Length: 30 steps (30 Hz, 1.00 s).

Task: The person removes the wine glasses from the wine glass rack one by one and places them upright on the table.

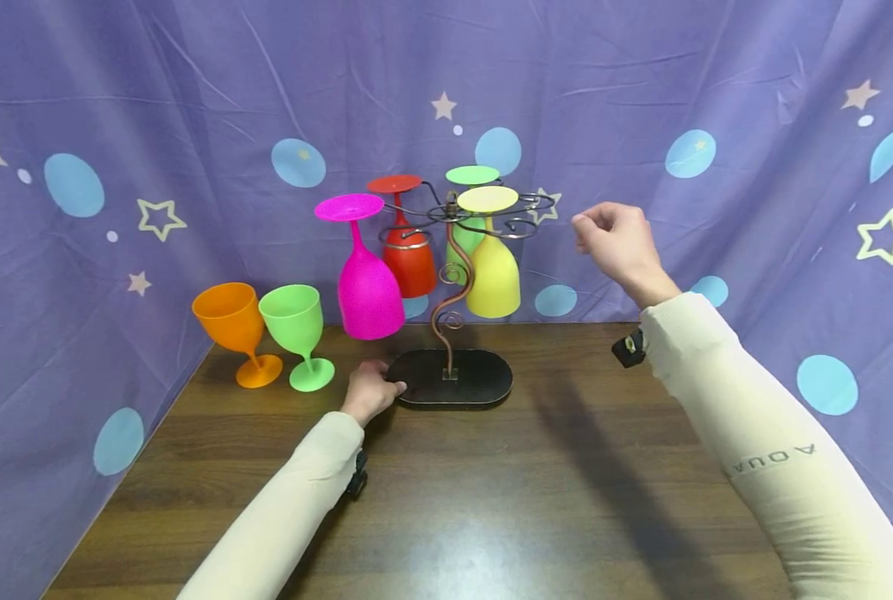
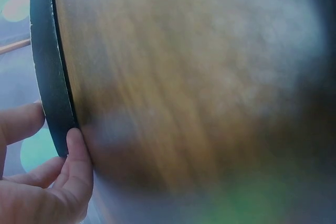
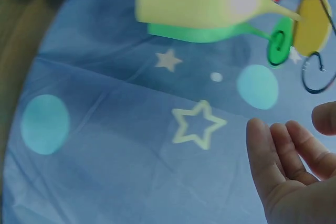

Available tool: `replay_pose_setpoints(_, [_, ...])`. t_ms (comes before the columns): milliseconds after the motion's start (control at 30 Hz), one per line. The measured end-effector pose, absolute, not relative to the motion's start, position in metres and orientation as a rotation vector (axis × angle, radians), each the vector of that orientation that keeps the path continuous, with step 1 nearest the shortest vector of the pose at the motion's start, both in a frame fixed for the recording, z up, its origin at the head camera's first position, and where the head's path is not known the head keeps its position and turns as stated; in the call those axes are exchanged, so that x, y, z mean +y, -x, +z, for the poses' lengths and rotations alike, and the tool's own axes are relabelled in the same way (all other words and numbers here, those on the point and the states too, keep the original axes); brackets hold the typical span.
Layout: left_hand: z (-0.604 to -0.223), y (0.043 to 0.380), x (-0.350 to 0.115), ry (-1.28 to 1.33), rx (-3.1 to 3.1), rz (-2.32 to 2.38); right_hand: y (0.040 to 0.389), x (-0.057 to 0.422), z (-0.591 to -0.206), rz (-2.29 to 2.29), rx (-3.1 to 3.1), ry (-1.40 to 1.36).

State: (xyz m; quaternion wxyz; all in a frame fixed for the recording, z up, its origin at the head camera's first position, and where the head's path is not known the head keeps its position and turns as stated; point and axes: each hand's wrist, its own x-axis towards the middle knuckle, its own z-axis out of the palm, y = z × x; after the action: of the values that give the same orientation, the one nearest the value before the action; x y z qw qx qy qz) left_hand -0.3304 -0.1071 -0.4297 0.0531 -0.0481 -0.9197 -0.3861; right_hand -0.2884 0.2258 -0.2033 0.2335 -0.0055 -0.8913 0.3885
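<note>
My left hand (image 1: 368, 392) holds the left end of the black oval base (image 1: 484, 379) of a wire goblet rack. In the left wrist view its thumb and fingers pinch the base's rim (image 2: 52, 72). My right hand (image 1: 620, 246) is in the air right of the rack, with loosely bent fingers and nothing in them. Nearest to it is the bare wire hook (image 1: 539, 200). Upside down on the rack hang a magenta goblet (image 1: 371, 300), a red goblet (image 1: 408, 262), a yellow goblet (image 1: 494, 283) and a green goblet (image 1: 461, 242), partly hidden behind the yellow one.
An orange goblet (image 1: 228, 317) and a light green goblet (image 1: 293, 321) stand upright on the wooden table (image 1: 431, 500), left of the rack. Close behind the table hangs a purple curtain (image 1: 386, 83) with stars and blue dots.
</note>
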Motion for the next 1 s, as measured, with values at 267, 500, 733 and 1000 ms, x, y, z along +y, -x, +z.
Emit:
replay_pose_setpoints(267, [-0.431, 0.332, -0.109, 0.144, -2.813, -1.158, 0.305, 0.206, -0.164, 0.978, -2.448, 0.031])
replay_pose_setpoints(500, [-0.433, 0.335, -0.108, 0.128, -2.813, -1.161, 0.316, 0.184, -0.136, 0.899, -2.734, -0.039])
replay_pose_setpoints(733, [-0.434, 0.335, -0.107, 0.130, -2.813, -1.168, 0.329, 0.168, -0.131, 0.879, -2.892, -0.022])
replay_pose_setpoints(1000, [-0.431, 0.334, -0.107, 0.132, -2.807, -1.190, 0.340, 0.157, -0.134, 1.040, -2.895, 0.077])
